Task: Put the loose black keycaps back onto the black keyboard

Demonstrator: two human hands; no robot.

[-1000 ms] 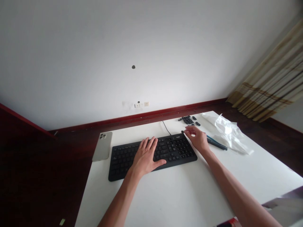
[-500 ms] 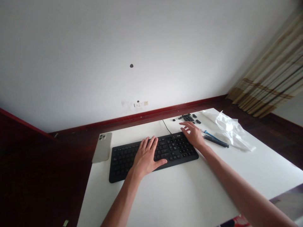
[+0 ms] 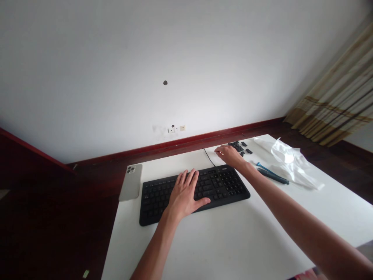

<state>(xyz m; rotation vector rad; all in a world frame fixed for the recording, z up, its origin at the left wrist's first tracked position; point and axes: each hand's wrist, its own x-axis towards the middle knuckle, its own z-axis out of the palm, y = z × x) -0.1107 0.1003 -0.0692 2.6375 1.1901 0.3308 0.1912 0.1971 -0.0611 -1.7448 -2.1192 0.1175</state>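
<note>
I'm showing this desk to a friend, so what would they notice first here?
A black keyboard dominates the white table, with the left hand resting flat on it. The right hand sits just beyond its far edge, beside a cluster of small black keycaps. Further right lies crumpled clear plastic.

The left hand (image 3: 185, 196) covers the middle of the keyboard (image 3: 163, 198) — the right hand (image 3: 230, 154) blocks part of the loose keycaps (image 3: 239, 146), too tiny to read anyway, and I can't tell if it's holding anything — plus a reddish thing (image 3: 303, 275) gets cut off at the bottom edge.
</note>
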